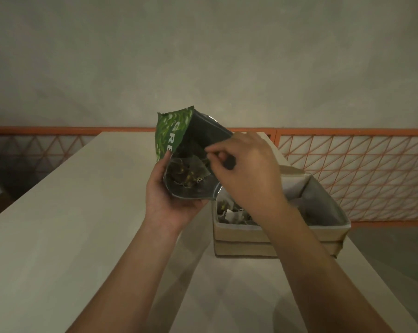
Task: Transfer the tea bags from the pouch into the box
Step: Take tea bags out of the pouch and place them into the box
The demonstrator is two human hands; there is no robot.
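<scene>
My left hand (165, 198) grips a green tea pouch (173, 133) from below, tilted with its open mouth facing me. Inside the foil-lined mouth lie several tea bags (187, 173). My right hand (246, 174) hovers at the pouch opening, thumb and forefinger pinched together at the edge of a tea bag; whether it has hold of the bag or its string is unclear. To the right, under my right wrist, stands an open cardboard box (275, 234) with several tea bags (229, 213) in it.
Both things are above a pale table (71, 224) that runs away from me. Behind it is an orange lattice railing (359, 174) and a plain grey wall. The box sits near the table's right edge.
</scene>
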